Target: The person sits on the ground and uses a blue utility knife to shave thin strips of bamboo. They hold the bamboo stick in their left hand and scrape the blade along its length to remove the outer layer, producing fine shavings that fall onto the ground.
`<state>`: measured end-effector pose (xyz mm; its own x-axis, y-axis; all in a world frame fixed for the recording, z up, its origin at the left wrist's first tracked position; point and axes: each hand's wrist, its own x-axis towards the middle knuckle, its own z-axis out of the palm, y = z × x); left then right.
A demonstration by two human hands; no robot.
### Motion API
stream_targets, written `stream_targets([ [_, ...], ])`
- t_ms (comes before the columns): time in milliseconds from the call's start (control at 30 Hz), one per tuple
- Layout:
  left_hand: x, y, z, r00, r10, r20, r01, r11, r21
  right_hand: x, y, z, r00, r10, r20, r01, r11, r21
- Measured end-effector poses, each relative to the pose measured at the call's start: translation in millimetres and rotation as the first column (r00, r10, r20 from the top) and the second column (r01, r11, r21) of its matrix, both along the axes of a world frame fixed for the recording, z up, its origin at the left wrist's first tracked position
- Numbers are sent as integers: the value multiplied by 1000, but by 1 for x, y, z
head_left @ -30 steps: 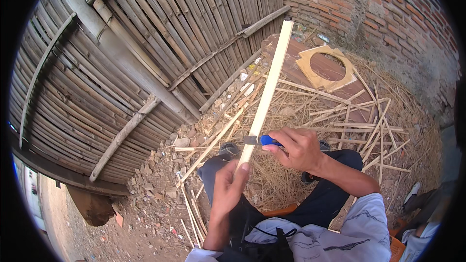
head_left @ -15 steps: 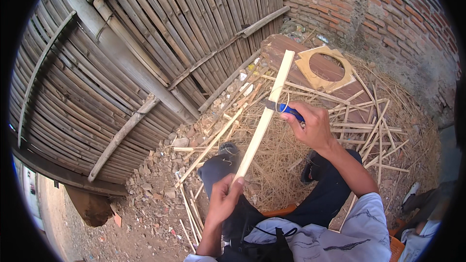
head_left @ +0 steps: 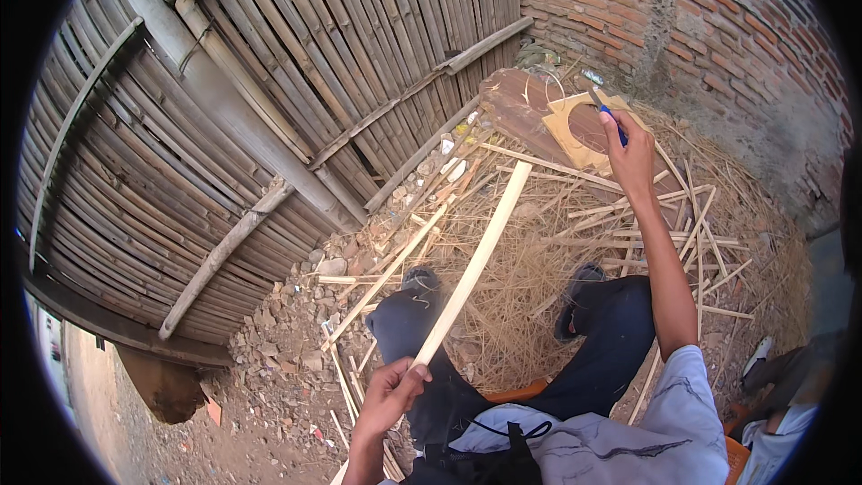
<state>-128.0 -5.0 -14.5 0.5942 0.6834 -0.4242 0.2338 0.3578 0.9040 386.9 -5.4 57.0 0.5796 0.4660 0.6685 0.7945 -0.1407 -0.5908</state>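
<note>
My left hand (head_left: 392,391) is closed round the lower end of a long pale bamboo strip (head_left: 476,265), which slants up and away between my knees. Farther off to the right, my right hand (head_left: 631,151) grips a knife (head_left: 615,122) by its blue handle, with the blade pointing up and away. The knife is apart from the strip. Behind the blade lies a tan square board with a large round hole (head_left: 563,128), resting on a brown wooden board (head_left: 512,108). A thin curled shaving (head_left: 555,81) shows near the blade's tip.
Loose bamboo strips (head_left: 709,233) lie crisscrossed on the right, and more (head_left: 350,386) lie by my left leg. Fine shavings (head_left: 503,332) cover the ground between my feet. A bamboo slat fence (head_left: 359,63) stands left, a brick wall (head_left: 611,0) behind. Another person's leg (head_left: 772,377) shows at right.
My right hand has carried the knife off the strip, up and to the right, in front of the holed board. My left hand has drawn the strip slightly down and toward me.
</note>
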Motion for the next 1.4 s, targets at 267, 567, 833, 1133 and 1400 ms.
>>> stream_targets([
  [267, 11, 8, 4, 993, 115, 24, -116, 992, 46, -49, -2, -19, 888, 351, -298, -358, 933, 34],
  [567, 45, 12, 7, 974, -138, 181, 147, 988, -39, -103, -19, -14, 288, 671, -683, -718, 624, 310],
  [833, 61, 7, 5, 987, -161, -15, 157, 932, 326, -105, -21, -13, 299, 684, -666, -668, 648, 365],
  [1133, 77, 6, 19, 997, -69, 27, 50, 902, 429, -118, -29, 2, 475, 609, -636, -625, 742, 244],
  [1400, 97, 8, 30, 996, 35, 88, -78, 827, 556, -159, -37, -21, 748, 656, 102, -645, 755, -119],
])
